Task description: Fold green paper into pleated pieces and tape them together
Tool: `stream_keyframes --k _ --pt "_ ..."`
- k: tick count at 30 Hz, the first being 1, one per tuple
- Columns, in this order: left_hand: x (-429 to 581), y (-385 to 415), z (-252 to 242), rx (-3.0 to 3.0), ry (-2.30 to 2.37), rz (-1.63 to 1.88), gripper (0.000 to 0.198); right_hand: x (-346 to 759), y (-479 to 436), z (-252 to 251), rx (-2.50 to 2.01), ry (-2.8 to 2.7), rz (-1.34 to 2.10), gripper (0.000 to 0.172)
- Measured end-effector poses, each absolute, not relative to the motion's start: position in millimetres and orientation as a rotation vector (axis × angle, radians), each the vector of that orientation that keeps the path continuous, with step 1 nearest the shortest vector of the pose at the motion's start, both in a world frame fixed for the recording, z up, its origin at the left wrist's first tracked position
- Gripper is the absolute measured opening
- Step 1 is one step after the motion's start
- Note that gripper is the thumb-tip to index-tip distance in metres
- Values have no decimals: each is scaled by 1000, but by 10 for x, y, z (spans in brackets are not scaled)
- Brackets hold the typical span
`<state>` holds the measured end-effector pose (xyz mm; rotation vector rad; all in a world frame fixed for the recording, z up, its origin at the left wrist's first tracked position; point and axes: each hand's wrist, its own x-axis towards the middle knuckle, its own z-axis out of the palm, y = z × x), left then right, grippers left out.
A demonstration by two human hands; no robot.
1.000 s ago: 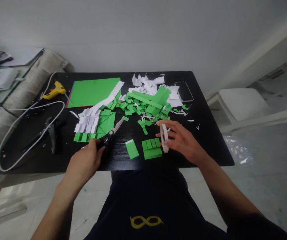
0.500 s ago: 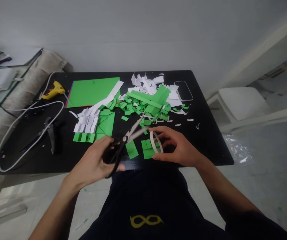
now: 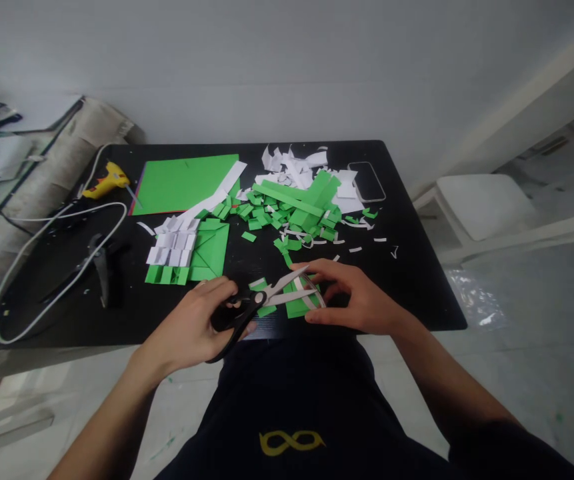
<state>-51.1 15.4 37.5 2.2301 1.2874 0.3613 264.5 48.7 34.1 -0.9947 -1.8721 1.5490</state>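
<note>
My left hand is wrapped round the black handles of the scissors, whose blades are apart and point right. Between thumb and fingers, my right hand holds a curved white paper strip, and the blade tips reach it. Below the strip a green folded paper piece lies on the black table. A smaller green piece lies partly under the scissors.
Behind my hands are heaps of green cuttings and white scraps. A phone lies right; green sheets, a yellow glue gun, a white cable and a black tool are left.
The scissors have turned from pointing up and right to pointing nearly right, and their blades have come to the white strip. My left hand has shifted slightly; my right hand has barely moved.
</note>
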Motion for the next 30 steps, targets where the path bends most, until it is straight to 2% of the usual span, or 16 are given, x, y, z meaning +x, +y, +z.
stream_keyframes --k 9,15,19,24,30 --pt "-566 125 416 2259 1322 387 31 2655 480 310 -1055 -1880 1559 67" --pt "-545 124 409 2297 1384 388 30 2611 480 280 -996 -1823 1540 59" --pt "-540 147 381 2342 1472 373 31 2598 467 290 -997 -1832 1538 65" --pt "-556 185 351 2383 1568 331 29 2589 453 300 -969 -1873 1556 50" --pt "-651 216 360 2243 1609 289 38 2592 450 295 -958 -1794 1680 50"
